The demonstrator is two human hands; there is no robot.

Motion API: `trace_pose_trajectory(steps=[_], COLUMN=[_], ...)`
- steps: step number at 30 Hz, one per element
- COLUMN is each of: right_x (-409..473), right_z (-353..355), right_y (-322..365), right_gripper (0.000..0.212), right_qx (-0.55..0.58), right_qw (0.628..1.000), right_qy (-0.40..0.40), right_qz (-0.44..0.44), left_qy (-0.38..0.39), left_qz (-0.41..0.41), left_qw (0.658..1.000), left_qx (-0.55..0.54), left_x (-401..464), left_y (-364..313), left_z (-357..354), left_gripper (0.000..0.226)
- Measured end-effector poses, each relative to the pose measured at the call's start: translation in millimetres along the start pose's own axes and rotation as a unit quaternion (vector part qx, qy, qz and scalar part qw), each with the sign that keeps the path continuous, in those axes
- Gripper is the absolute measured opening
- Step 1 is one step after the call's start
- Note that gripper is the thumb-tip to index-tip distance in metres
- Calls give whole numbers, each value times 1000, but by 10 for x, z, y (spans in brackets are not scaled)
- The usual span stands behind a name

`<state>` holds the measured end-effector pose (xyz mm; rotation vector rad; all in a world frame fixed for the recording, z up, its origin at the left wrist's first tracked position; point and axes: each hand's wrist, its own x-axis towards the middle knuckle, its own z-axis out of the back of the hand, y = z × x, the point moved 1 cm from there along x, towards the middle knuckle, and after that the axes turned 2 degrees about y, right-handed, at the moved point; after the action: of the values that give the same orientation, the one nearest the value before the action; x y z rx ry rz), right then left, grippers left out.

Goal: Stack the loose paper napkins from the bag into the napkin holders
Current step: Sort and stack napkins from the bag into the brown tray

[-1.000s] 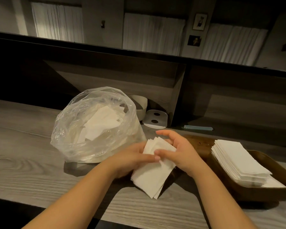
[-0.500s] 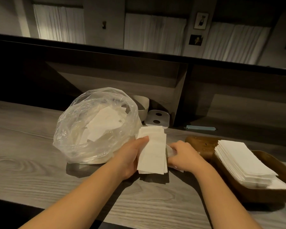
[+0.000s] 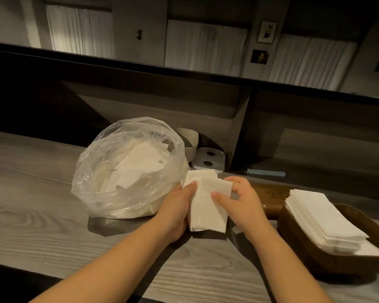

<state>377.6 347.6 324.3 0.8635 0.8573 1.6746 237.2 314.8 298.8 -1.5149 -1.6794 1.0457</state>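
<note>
Head view: small bundle of napkins (image 3: 206, 204) held upright just right of the bag (image 3: 127, 169), long axis running away from the body. Left hand (image 3: 175, 211) gripping its left edge, thumb over the front; right hand (image 3: 243, 200) pinching the right edge (thumb on the face). Napkin holder (image 3: 298, 235) with its stack lying to the right, nearer the right hand, well apart from the bundle

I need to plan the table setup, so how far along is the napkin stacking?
Done: one brown holder already carries a tall neat stack. In hand: the left hand and right hand grip a small bundle of napkins above the counter, apparently squaring it. Left: the clear bag still has loose napkins inside.
</note>
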Motion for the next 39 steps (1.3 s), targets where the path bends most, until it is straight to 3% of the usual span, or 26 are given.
trace_pose_trajectory(steps=[2,5,10,13,16,18,22,27,31,36,39], right_x=[13,-30,37,43,51,76,96,81,105,148,136], right_z=[-58,-204,-282,-192,-95,-18,111,86,79,130,121], right_y=[-13,31,0,-88,-159,-196,-270,-345,-371,-409,-409], right_gripper=[37,43,66,59,52,54,53,50,84,115,112], right_qx=[18,103,179,221,293,320,224,109,147,122,108], right_qw=[1000,993,980,972,955,947,974,991,984,984,985], right_qy=[-19,57,78,70,19,-8,-4,68,81,130,128], right_qz=[-4,-32,-42,-38,-31,-20,15,38,53,18,47], left_qy=[1,16,86,103,102,63,-3,83,190,189,178], left_qz=[15,30,8,26,30,-32,-178,-178,-179,-157,-182], left_qw=[1000,999,991,982,966,955,937,913,886,886,870], left_qx=[-17,-13,98,158,236,290,301,357,382,393,423], left_x=[-2,2,11,44,45,53,84,99,75,83,97], left_y=[-9,17,29,-7,-16,-32,-41,19,12,-7,27], left_z=[-3,-20,-30,29,59,83,153,159,136,167,172], left_gripper=[19,33,38,56,48,37,36,56,92,100,99])
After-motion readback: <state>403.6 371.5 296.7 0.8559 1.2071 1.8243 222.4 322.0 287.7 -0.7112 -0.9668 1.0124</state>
